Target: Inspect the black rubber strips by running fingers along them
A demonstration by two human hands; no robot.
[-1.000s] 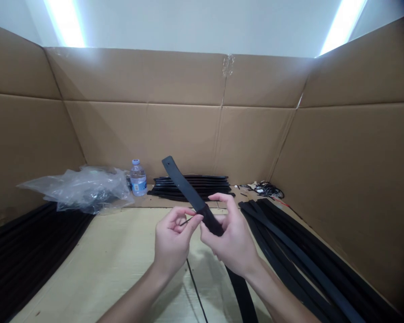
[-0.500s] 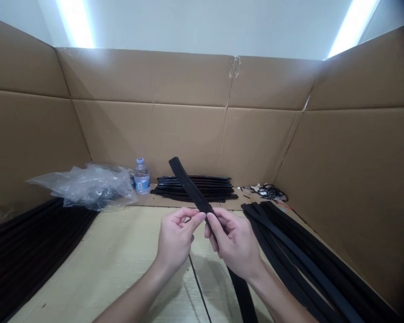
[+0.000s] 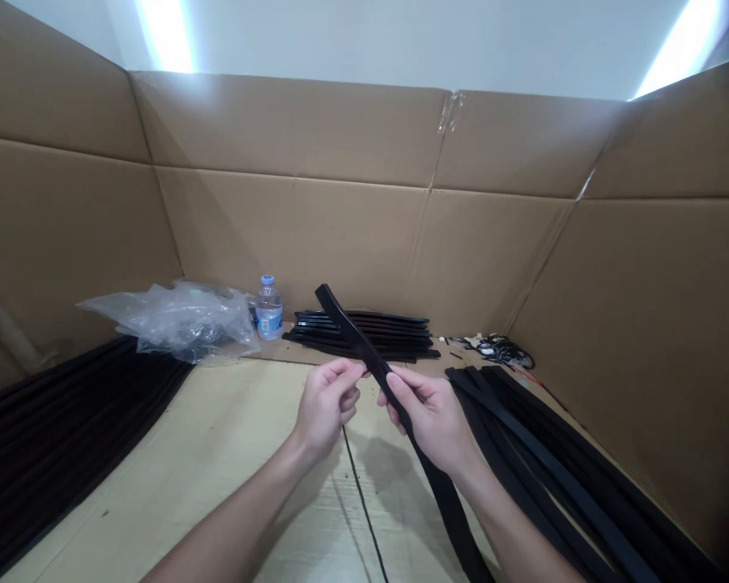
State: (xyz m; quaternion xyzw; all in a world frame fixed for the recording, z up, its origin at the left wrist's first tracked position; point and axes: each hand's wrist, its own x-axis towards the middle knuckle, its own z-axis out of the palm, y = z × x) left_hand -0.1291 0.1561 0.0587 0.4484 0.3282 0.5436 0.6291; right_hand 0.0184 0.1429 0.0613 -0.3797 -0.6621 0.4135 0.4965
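A long black strip [image 3: 346, 325] rises at a slant above the cardboard worktop, its far end pointing up and away. My right hand [image 3: 432, 414] is wrapped round its middle. My left hand [image 3: 328, 403] pinches at the strip's left edge just beside the right thumb; what sits between those fingertips is too small to name. The strip's near end runs down past my right wrist and out of view. A thin dark cord [image 3: 360, 494] hangs or lies under my hands.
More black strips lie in heaps at the right [image 3: 540, 453], the left [image 3: 54, 437] and the back [image 3: 370, 334]. A crumpled clear plastic bag [image 3: 176, 320] and a small water bottle [image 3: 269, 308] stand at the back left. Small wires [image 3: 492, 348] lie at the back right. Cardboard walls [image 3: 352, 219] enclose the worktop.
The strip has turned more edge-on in my right hand. My left fingers have closed in against it. The camera has tilted a little to the left.
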